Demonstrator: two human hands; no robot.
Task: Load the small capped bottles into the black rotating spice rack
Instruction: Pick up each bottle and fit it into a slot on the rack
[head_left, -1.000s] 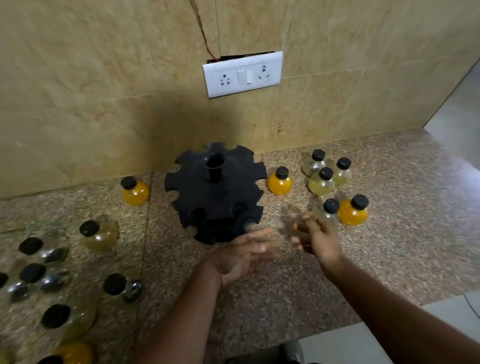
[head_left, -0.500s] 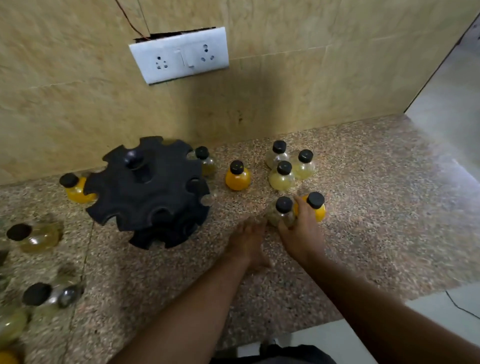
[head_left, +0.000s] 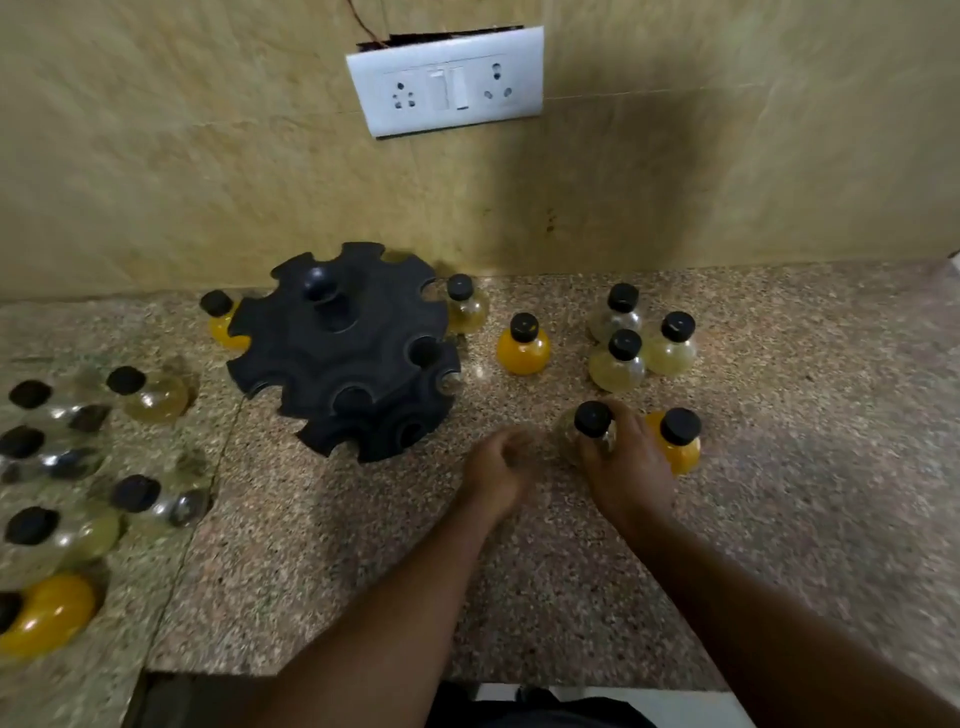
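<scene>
The black rotating spice rack (head_left: 343, 353) stands on the counter, left of centre, its notched slots showing no bottles. My right hand (head_left: 623, 467) wraps around a pale, clear bottle with a black cap (head_left: 591, 421), right of the rack. An orange bottle (head_left: 678, 441) stands just behind that hand. My left hand (head_left: 498, 462) rests on the counter beside the held bottle, fingers curled, holding nothing. Another orange bottle (head_left: 523, 345) and three pale yellow bottles (head_left: 621, 358) stand further back.
Several more capped bottles (head_left: 67, 467) cluster at the left on the counter, some lying down. Two bottles (head_left: 465, 306) sit behind the rack by the tiled wall, which carries a white socket plate (head_left: 447, 78). The counter's front edge (head_left: 519, 680) runs below my arms.
Both hands moved right from in front of the rack; my right hand closed around the pale bottle. My left hand settled on the counter beside it. The camera view shifted.
</scene>
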